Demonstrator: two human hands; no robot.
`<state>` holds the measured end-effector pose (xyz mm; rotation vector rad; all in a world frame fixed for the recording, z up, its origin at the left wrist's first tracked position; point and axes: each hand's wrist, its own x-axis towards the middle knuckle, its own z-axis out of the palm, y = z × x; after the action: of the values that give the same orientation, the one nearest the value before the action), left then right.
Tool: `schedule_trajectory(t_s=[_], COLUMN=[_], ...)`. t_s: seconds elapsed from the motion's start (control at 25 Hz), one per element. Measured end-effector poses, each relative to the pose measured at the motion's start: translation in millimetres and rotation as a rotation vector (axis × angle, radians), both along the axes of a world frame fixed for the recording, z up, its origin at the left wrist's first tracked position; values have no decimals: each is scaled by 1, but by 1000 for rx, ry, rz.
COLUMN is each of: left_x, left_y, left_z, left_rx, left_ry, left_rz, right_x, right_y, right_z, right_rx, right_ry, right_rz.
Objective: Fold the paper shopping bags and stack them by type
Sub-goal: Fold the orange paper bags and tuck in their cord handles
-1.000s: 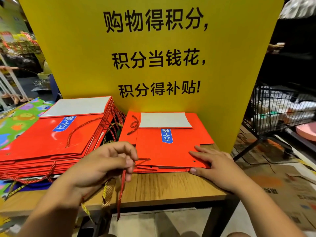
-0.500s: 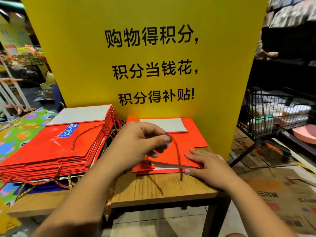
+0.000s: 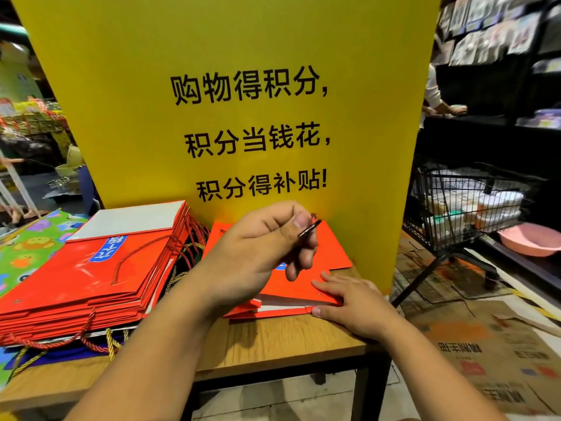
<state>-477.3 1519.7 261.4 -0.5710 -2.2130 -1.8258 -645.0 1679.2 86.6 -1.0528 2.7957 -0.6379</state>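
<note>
One folded red bag [image 3: 331,253] is lying on the table [image 3: 288,338]; my right hand [image 3: 355,302] is pressing its near corner with straight fingers, and my left hand [image 3: 258,253] is hovering above, fingers pinching a cord [image 3: 309,228]. Beside it, to the left, a stack [image 3: 91,278] of red bags is sitting.

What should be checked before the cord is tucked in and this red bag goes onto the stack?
1. Grip: the left hand pinches the end of the cord handle: ok.
2. Hold-down: the right hand presses the near corner of the red bag onto the table: ok.
3. Bag folded flat: not ok, its near edge gapes.
4. Cord's other end seated in the bag: cannot tell, hidden behind the left hand.
5. The stack of red bags on the left is the same type, top free: ok.
</note>
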Motion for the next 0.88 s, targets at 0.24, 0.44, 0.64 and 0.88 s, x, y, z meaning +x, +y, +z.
schedule_trajectory(t_s=[0.24, 0.44, 0.64, 0.88], left_x=[-21, -76, -98, -101], left_y=[-4, -33, -28, -21], left_z=[-9, -94, -136, -150], left_rx=[-176, -789, -1012, -1096], left_ry=[90, -18, -5, -41], left_rz=[157, 468, 545, 442], right_x=[-1, -7, -11, -11], right_y=[0, 11, 15, 13], right_z=[-2, -2, -3, -3], right_rx=[3, -171, -213, -205], right_ry=[10, -77, -100, -85], right_rz=[16, 41, 38, 40])
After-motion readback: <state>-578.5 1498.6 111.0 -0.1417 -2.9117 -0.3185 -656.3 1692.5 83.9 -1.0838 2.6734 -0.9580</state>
